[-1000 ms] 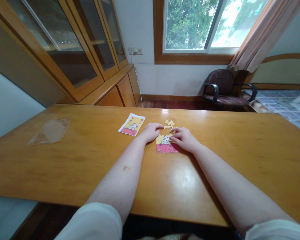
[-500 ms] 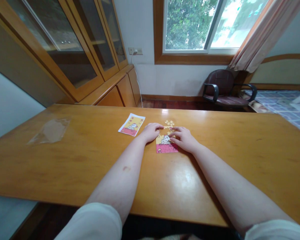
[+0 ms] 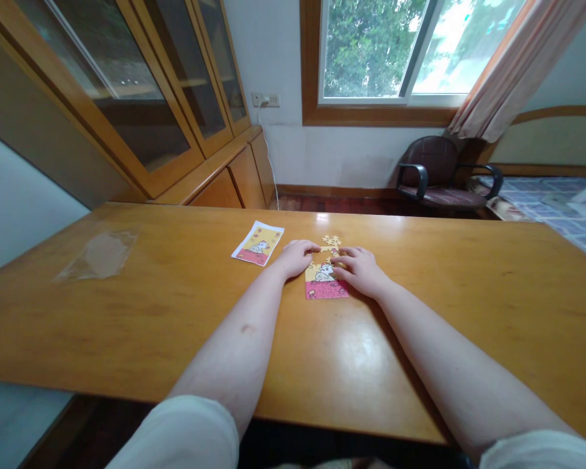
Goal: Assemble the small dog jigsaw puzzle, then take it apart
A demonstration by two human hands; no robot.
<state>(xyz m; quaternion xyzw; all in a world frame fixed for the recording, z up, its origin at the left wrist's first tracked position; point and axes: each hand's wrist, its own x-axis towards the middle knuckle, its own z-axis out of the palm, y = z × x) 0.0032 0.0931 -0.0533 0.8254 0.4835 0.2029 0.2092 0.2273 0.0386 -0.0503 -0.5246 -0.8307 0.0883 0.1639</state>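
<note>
Right hand (image 3: 359,270): fingers bent and slightly apart, tips over the far right part of a jigsaw puzzle (image 3: 326,288); whether a piece is pinched beneath them cannot be told. Left hand (image 3: 295,257): palm down, fingers together, fingertips by the left end of a yellow strip of pieces (image 3: 328,249); contact or grip too small to confirm. Jigsaw puzzle: flat, between the hands and towards the near side; pink near part, yellow far part with a white animal figure, its far edge uneven. Strip: just beyond, with a gap of bare wood between. Loose pieces (image 3: 331,240): small pile, pale yellow, at the far side of the strip. Step in hand, by judgement: fitting pieces into the yellow section, left hand perhaps steadying. The next move appears to call for matching tab to notch, turning the piece as needed and pressing it level without shifting its neighbours. Picture card (image 3: 258,244): left of the left hand, showing a similar design, serviceable as a guide. Clear plastic bag (image 3: 100,254): far left, lying flat. Support: one broad wooden table (image 3: 176,326), glossy. Beyond it, right: brown armchair (image 3: 432,166).
</note>
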